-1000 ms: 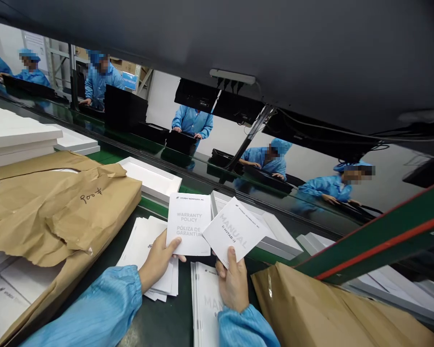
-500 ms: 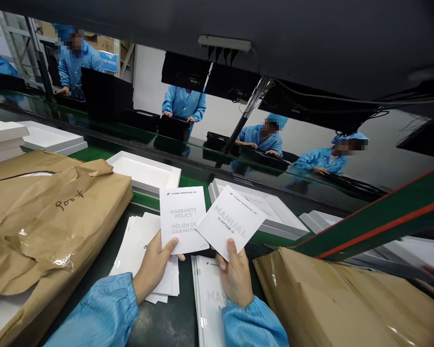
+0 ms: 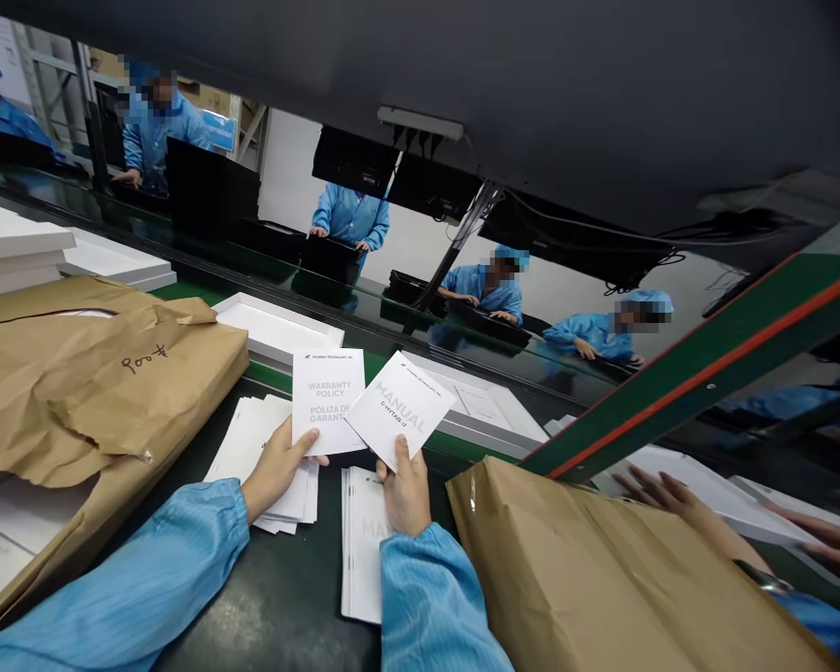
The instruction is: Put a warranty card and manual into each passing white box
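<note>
My left hand [image 3: 280, 469] pinches a white warranty policy booklet [image 3: 329, 387] by its lower edge, thumb on the front. A white manual [image 3: 410, 401], tilted, is gripped at its bottom corner by my right hand [image 3: 406, 485]. The manual's left corner overlaps the warranty booklet's right side. Under my left hand lies a loose stack of white booklets [image 3: 238, 448]. Below my right hand stands a neater stack of manuals [image 3: 361, 560], partly covered by my wrist and sleeve.
A torn brown paper package [image 3: 182, 373] lies at left, another brown package [image 3: 567, 560] at right. White box trays [image 3: 280, 331] line the green belt behind. A green post with a red stripe [image 3: 672, 373] slants at right. Beside it are a co-worker's hands [image 3: 679, 504]; other people work beyond.
The view has shifted, so both booklets appear slightly lower and farther left. Both hands keep their hold. A co-worker's hands have come into view at the right.
</note>
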The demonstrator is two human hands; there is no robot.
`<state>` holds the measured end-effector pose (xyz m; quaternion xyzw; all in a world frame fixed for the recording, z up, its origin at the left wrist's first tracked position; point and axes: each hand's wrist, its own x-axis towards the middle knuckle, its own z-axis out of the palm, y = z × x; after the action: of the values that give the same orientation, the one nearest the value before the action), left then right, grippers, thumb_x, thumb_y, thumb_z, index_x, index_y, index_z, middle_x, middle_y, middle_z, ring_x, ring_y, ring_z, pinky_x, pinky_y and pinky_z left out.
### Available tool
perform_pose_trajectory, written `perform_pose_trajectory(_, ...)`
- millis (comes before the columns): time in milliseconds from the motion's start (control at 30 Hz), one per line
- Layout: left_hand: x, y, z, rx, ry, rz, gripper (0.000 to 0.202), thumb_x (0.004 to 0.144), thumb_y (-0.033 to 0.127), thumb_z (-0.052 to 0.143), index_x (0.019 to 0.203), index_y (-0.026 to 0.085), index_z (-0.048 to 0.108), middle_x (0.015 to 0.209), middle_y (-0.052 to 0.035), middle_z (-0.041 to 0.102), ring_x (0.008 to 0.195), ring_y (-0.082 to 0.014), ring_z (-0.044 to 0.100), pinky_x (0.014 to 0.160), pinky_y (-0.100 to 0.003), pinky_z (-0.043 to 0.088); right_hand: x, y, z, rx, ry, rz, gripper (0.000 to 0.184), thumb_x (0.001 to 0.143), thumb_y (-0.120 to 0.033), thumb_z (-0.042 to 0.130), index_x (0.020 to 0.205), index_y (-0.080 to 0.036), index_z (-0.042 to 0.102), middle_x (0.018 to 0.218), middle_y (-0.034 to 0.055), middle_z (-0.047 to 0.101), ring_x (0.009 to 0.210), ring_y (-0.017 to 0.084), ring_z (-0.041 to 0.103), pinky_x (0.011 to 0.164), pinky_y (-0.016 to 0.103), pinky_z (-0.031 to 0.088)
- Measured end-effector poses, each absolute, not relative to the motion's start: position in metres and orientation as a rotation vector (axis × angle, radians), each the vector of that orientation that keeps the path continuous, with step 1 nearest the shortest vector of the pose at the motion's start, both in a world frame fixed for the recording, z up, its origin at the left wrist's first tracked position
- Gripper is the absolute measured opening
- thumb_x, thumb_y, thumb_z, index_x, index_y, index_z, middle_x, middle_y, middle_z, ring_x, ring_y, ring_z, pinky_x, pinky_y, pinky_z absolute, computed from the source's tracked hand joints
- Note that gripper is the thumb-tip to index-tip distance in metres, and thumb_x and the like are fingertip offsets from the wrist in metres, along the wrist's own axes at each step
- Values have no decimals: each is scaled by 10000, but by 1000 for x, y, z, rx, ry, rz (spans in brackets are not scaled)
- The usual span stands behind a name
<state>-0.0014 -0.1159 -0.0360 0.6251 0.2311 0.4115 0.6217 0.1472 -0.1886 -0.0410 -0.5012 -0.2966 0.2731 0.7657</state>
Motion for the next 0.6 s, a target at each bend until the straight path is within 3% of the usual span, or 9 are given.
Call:
perform_pose_trajectory(267,-1,-115,-36,1483,546,937,323,757,328,397,1003,119,402,818,-72,598,678,-157,574,679,-294,432,152,-188,-41,-1058,-629,568,233,696,-364,504,863,-206,466,619,-44,504,424,45,393,396,179,321)
perform_pose_trajectory(467,-3,-117,-41,1644,453,875,309,743,227,405,1032,123,373,740,-28,595,748,-153,554,753,-290,397,153,-189,-40,-1045,-560,571,359,660,-294,543,989,-244,409,712,-39,532,506,74,488,467,202,379)
perform_pose_trajectory(600,1,-111,-31,1803,566,851,301,731,184,376,1031,155,374,759,-21,602,673,-138,572,676,-261,419,153,-190,-40,-1089,-563,576,338,661,-289,538,973,-241,417,751,-35,527,520,74,493,475,203,385)
